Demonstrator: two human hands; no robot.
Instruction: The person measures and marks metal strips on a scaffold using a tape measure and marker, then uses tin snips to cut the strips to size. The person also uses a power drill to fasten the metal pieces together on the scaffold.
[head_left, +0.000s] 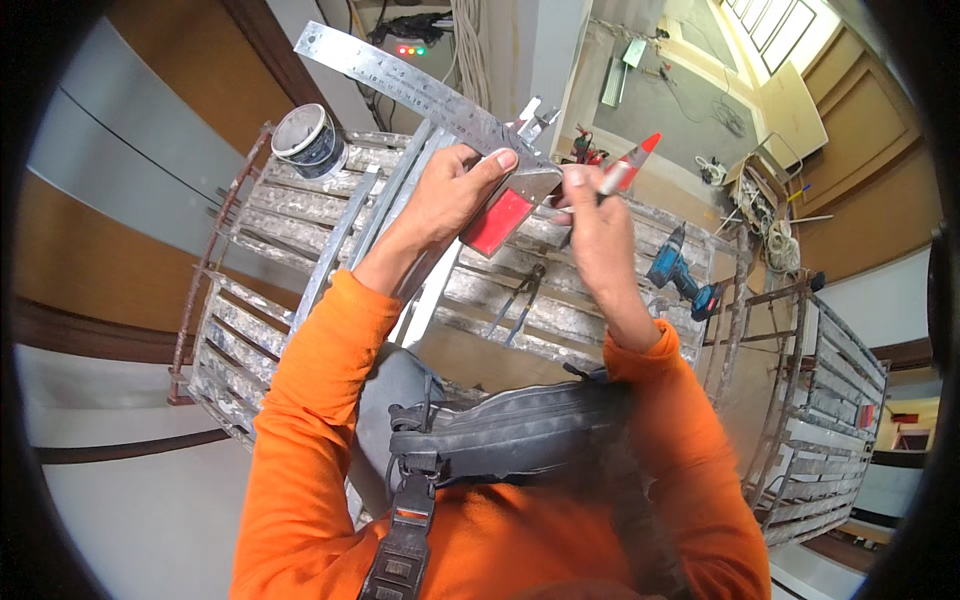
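Observation:
My left hand (440,200) is closed round the stock of a metal try square, thumb on top. The square's long ruler blade (385,85) points up and left, and a red panel (497,222) shows on its stock. Under the square and my left forearm run long pale metal profiles (432,285). My right hand (600,230) grips a marker (618,176) with a silver barrel and a red upper end, close to the square's corner. Fingers partly hide the marker's lower end.
Paint-spattered scaffold planks (500,290) lie beneath. A bucket (304,140) stands at the left, a blue cordless drill (684,270) at the right, and pliers-like pincers (518,300) between. Coiled cables (780,245) and another slatted scaffold platform (822,410) are further right.

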